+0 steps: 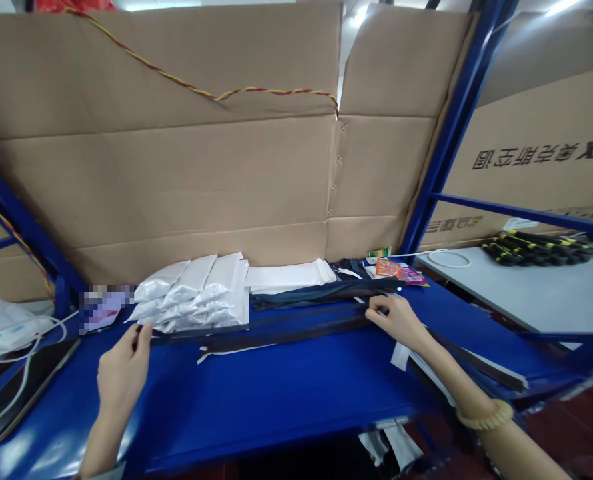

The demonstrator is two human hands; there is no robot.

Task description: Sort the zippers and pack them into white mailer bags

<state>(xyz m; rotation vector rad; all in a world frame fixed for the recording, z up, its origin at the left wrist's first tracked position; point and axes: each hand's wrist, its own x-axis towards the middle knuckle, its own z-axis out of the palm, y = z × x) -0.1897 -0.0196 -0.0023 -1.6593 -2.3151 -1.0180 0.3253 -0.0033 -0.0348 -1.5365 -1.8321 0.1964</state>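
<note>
My left hand [123, 368] is closed in a pinch on one end of a long, thin dark zipper [276, 321]. The zipper stretches low across the blue table, and my right hand [395, 319] pinches its other end. Just in front of it lies another dark brown zipper [286, 337] with a whitish edge, its right end close to my right fingers. Behind them is a bundle of dark navy zippers [321, 293]. White plastic packets [191, 293] are stacked beyond my left hand. More dark strips [481, 363] lie under and beside my right forearm.
The blue table [276, 407] is backed by a cardboard wall [201, 180] and framed by blue metal posts [449, 127]. A white bundle [291, 275] and coloured packets [394, 270] lie at the back. A tablet-like dark panel [21, 387] and white cables are at left. Black-yellow bundles [536, 250] sit right.
</note>
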